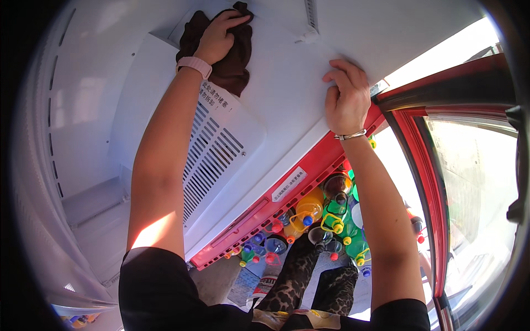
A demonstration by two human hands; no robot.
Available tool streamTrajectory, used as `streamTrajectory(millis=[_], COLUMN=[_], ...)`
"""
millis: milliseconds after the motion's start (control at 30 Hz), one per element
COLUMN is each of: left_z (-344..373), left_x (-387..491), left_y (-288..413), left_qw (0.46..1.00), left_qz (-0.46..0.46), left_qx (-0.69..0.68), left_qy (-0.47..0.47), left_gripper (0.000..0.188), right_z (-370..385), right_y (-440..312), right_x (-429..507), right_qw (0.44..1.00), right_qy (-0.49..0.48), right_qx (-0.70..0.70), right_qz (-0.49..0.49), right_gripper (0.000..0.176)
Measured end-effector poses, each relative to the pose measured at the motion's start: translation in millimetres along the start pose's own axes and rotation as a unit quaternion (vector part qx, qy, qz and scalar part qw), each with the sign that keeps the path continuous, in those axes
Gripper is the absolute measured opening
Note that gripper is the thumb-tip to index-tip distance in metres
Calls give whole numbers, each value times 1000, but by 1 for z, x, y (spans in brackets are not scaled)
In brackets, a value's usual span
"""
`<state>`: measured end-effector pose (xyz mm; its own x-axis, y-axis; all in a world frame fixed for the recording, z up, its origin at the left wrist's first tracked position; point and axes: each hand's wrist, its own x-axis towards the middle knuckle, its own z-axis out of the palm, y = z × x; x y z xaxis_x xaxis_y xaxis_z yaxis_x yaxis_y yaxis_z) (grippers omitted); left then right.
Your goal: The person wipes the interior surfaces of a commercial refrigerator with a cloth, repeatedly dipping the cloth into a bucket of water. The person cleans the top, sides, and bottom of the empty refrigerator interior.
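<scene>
My left hand (217, 39), above a pink watch band, presses a crumpled dark brown cloth (238, 62) against the white inner surface (281, 87) of a red-framed display refrigerator. Two fingers point across the cloth, which partly covers the top of a slotted vent cover (215, 153) bearing printed writing. My right hand (347, 97), with a silver bracelet at the wrist, leans on the same white surface near its front edge. Its fingers are half bent and somewhat apart, with nothing visible in them. The underside of that palm is hidden.
A red front panel (314, 159) with a label runs below the white edge. Under it stand several large drink bottles (309, 205), close to my legs (290, 273). The red-framed glass door (476, 186) is swung out at right. A white-and-red bucket (263, 286) sits on the floor.
</scene>
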<state>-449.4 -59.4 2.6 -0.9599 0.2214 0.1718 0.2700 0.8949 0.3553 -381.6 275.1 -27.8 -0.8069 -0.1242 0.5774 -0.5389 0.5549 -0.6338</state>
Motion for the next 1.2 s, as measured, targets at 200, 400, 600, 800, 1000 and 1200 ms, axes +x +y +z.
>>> streamTrajectory(millis=[200,400,600,800,1000,1200], left_z=[13,24,25,32,29,19], left_x=[-6,25,39,17,23,40], left_y=[30,11,27,39,7,-60], left_qw=[994,985,944,920,923,936], left_qz=[60,-26,-287,-335,-294,-140], left_qx=[43,108,140,186,139,115], left_qy=[80,133,79,86,204,302], left_gripper=[56,48,39,39,39,51], right_z=[1,-1,-2,-2,-2,-2], right_y=[2,3,3,3,4,4], right_x=[-2,0,2,1,1,1], right_qw=[1000,1000,1000,1000,1000,1000], right_qy=[0,-5,0,1,-2,-2], right_qx=[1,8,12,15,25,20], right_qz=[-4,-11,-18,-18,-12,-13], right_gripper=[18,19,19,18,18,18])
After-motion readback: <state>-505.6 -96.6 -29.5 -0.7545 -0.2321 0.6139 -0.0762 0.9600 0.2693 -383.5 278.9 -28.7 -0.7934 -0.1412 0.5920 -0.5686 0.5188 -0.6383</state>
